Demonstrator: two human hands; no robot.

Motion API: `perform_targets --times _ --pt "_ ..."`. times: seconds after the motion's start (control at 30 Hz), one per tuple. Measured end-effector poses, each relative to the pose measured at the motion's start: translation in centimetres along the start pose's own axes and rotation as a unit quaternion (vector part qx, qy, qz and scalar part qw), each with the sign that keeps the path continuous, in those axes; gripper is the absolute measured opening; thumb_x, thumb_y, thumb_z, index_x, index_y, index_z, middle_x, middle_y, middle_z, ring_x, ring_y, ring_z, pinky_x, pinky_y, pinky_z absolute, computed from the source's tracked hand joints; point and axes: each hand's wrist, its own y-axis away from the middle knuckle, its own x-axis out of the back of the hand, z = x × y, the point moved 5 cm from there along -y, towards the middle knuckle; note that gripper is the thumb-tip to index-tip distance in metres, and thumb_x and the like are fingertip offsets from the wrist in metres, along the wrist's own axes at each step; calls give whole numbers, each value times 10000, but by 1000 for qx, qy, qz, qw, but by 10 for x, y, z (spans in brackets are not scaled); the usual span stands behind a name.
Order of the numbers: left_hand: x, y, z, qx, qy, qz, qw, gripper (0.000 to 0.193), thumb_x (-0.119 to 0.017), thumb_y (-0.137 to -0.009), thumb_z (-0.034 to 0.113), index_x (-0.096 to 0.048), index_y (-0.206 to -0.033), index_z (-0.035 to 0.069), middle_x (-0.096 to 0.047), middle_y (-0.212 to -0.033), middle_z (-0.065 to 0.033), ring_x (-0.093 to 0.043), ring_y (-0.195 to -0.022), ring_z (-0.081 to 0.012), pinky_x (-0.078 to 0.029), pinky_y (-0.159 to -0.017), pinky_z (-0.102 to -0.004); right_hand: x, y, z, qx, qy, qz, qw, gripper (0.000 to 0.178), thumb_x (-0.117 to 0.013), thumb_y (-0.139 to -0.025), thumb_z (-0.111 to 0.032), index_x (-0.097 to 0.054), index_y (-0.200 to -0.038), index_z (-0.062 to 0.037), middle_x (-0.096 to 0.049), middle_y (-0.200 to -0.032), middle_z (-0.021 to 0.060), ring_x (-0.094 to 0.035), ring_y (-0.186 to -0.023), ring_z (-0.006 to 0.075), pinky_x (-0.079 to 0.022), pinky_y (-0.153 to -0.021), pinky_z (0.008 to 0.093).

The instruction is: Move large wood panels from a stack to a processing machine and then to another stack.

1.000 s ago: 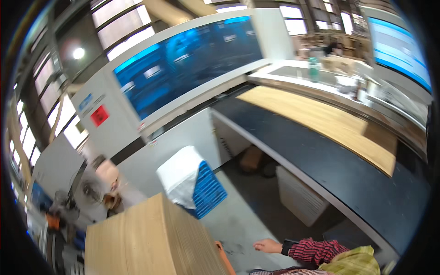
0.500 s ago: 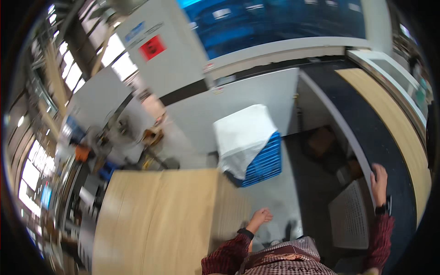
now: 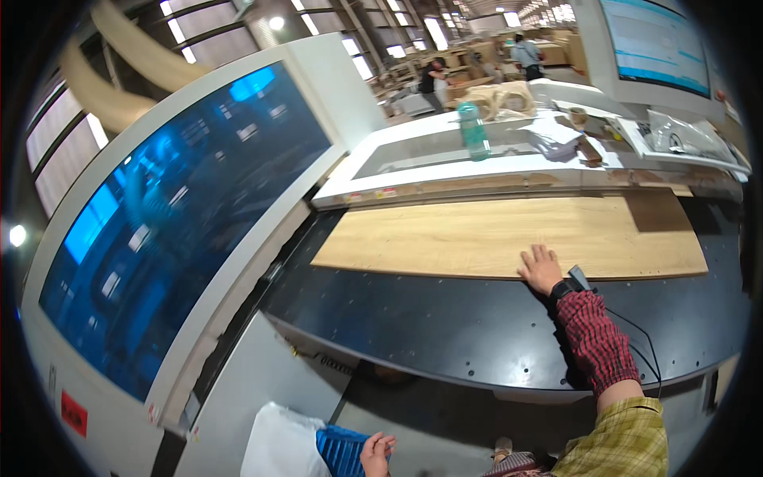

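Right hand (image 3: 543, 270) laid palm-down on the near edge of a pale wood board (image 3: 477, 230), fingers spread, not wrapped around anything; board lies flat on the black tabletop (image 3: 445, 334), long side running left to right, toward the far edge; darker brown patch (image 3: 658, 210) at the board's far right end, cannot tell if separate piece or shadow; left hand (image 3: 377, 455) low at the bottom edge of the view, fingers loosely bent and half open, nothing visible in it; it is just beside a blue crate (image 3: 342, 451) with a white cover (image 3: 282, 441) over its left part, contact with crate unclear; grey device (image 3: 580, 277) next to right wrist, partly hidden, black cable (image 3: 648, 338) near the forearm; beyond the board a white machine ledge (image 3: 381, 171) carrying a green bottle (image 3: 473, 131), crumpled white papers (image 3: 552, 139) and, at right, a clear plastic bag (image 3: 690, 135); monitor (image 3: 656, 48) upper right, lit; large blue window (image 3: 183, 215) of a machine at left, red label (image 3: 74, 413) low on its body; two people (image 3: 527, 56) in the background.
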Motion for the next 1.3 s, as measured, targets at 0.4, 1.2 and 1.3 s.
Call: perform_targets --times 0.4,1.2,1.3 --pt "-142 -115 35 -72 -157 -214 962 203 -504 -890 110 -584 -1006 -37 -651 -871 -112 -614 -812 -149 -492 -739 -266 41 114 -64 27 -14 -13 999 591 -474 -841 -483 -435 -1281 -91 -350 -1341 232 -266 -1261 435 -227 -1012 529" --pt "-100 -48 -5 312 82 -429 844 423 -514 -907 282 -453 -1193 -24 -591 -1082 -147 -568 -1010 -251 -469 -852 -375 201 310 -113 -27 -306 -137 942 397 -537 -857 -331 -557 -1088 -10 -594 -920 196 -573 -814 362 -465 -723 400" --pt "-89 -51 -7 293 54 -416 859 465 -514 -902 320 -440 -1196 -33 -584 -1094 -170 -576 -1003 -297 -490 -829 -428 178 261 -61 -5 -180 -68 981 388 -563 -830 -325 -563 -1079 -27 -583 -958 179 -579 -826 330 -470 -733 404"
